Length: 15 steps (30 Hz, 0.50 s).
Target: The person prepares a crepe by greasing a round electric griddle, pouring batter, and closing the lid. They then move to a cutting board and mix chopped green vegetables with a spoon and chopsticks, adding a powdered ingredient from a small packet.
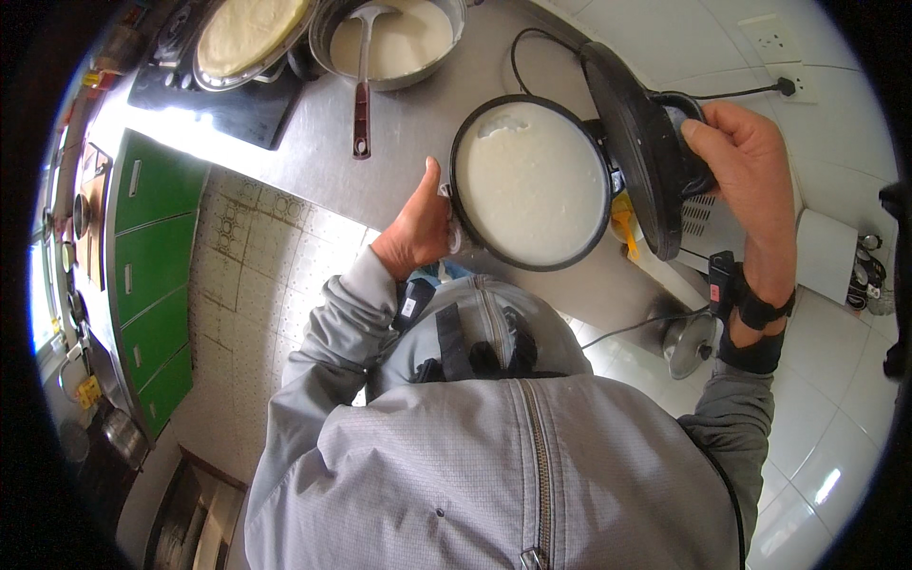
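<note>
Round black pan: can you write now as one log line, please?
left hand: at left side of round black pan | right hand: gripping round black lid | lid: raised | creamy-white batter: in pan

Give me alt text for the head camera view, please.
A person's right hand holds open the black hinged lid of a round pan filled with pale liquid, while the left hand is at the pan's left side. Farther left, a metal bowl holds similar liquid and a long-handled utensil.

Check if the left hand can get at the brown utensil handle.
Likely yes: the brown handle juts over the counter; nothing visible separates it from the left hand, though that hand seems to touch the griddle.
</note>
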### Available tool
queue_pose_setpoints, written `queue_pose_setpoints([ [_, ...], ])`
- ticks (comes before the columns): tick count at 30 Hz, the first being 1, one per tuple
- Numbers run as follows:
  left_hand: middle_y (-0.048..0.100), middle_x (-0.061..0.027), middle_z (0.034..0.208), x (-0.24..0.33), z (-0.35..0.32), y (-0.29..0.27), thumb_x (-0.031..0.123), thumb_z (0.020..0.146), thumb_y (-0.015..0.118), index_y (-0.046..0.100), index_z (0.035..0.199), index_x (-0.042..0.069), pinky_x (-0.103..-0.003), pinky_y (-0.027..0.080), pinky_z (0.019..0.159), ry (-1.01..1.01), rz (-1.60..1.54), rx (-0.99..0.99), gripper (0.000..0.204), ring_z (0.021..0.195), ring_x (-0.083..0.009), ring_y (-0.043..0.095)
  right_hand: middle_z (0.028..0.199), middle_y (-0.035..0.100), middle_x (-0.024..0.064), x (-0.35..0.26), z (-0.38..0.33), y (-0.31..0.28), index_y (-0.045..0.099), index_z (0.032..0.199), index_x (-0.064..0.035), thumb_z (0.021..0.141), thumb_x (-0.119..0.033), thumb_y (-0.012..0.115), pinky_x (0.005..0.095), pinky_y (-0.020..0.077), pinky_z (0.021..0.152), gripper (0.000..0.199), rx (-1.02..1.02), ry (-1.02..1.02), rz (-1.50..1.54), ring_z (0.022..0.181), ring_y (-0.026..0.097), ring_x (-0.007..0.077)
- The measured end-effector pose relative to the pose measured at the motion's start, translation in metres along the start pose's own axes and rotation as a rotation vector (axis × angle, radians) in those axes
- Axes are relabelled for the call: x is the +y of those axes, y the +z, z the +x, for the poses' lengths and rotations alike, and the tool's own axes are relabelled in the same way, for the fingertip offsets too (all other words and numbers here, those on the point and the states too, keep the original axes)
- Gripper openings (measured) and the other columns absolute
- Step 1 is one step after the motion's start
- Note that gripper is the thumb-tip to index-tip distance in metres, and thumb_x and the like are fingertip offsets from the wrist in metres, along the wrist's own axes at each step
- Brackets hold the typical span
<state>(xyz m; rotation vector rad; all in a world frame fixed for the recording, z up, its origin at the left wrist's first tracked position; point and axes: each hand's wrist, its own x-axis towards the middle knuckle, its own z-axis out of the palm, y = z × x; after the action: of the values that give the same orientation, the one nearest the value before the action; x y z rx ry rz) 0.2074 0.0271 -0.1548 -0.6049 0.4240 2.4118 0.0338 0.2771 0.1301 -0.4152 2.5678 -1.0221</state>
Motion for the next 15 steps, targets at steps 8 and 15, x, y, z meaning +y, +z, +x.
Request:
queue_pose_setpoints([
  [8,0.051,-0.0255,0.164,0.002,-0.004,0.006,0.09,0.101,0.033,0.037,0.166,-0.007,-0.055,0.04,0.127,0.001,-0.018,-0.02,0.118,0.151,-0.0383,0.052,0.066,0.062,-0.0038,-0.007,0.006,-0.004,0.074,0.089,-0.0031,0.102,-0.023,0.07,0.023,0.0423,0.047,0.024,0.008,-0.015,-0.153,0.055,0.055,0.0017],
  [15,0.049,-0.021,0.168,0.005,-0.009,0.014,0.089,0.102,0.035,0.035,0.17,0.003,-0.056,0.039,0.127,0.01,-0.009,-0.044,0.11,0.153,-0.0374,0.05,0.066,0.062,-0.0036,-0.007,0.005,-0.004,0.074,0.087,-0.0039,0.102,-0.023,0.069,0.0232,0.0432,0.047,0.024,0.013,-0.016,-0.113,0.055,0.056,0.002],
])
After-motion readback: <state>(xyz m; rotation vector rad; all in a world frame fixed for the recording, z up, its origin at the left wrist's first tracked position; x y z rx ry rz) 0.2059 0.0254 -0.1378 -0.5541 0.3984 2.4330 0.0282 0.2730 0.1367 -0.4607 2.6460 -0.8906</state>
